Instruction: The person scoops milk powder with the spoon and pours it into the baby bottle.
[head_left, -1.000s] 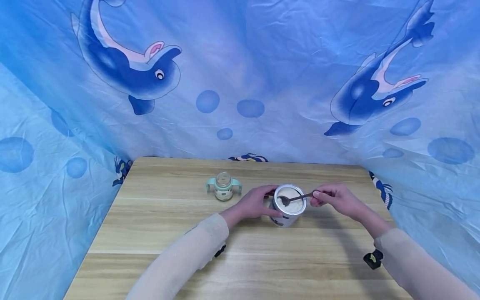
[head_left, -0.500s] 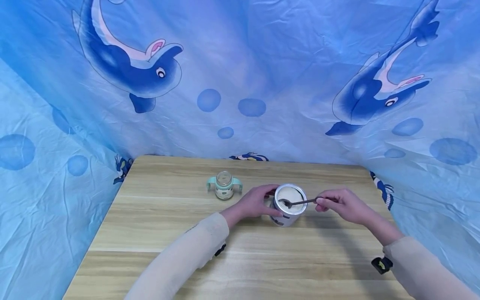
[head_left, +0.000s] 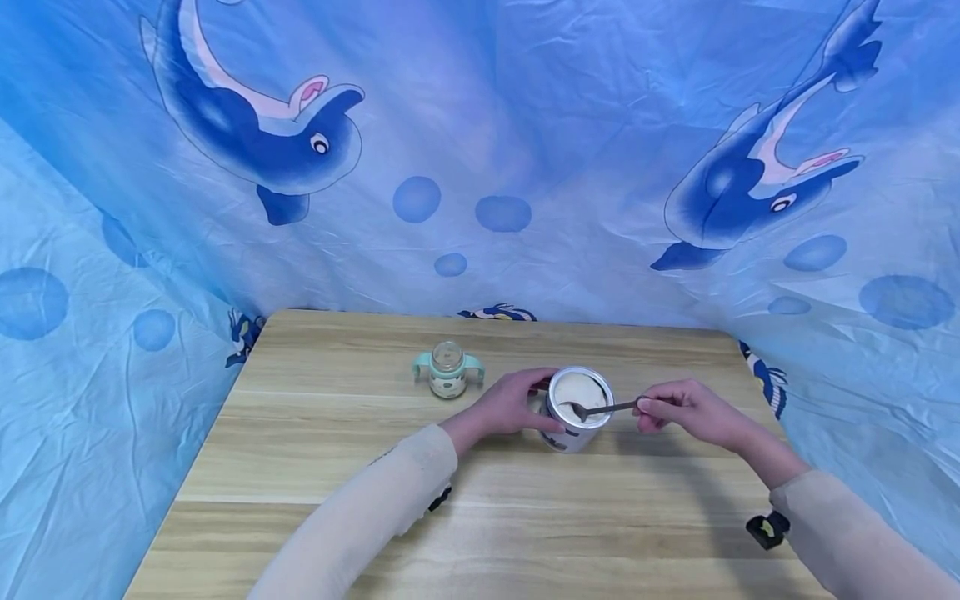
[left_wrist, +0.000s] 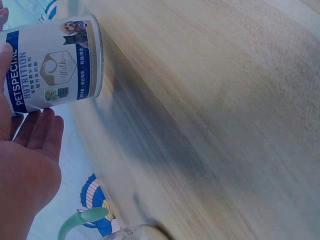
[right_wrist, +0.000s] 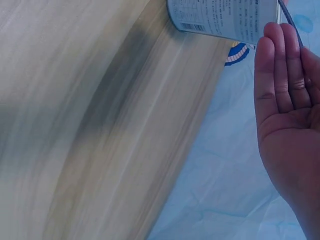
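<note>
The left hand [head_left: 516,405] grips the tin [head_left: 568,439], likely steadying it while the right hand [head_left: 688,408] pinches the spoon [head_left: 611,408].

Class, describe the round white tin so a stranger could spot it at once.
Before the blue dolphin-printed cloth backdrop is a pale wood-grain table. On its far half, the person's left hand grips a round white tin. Unlike the small mint-handled clear bottle to its left, it has a silver rim and no handles.
</note>
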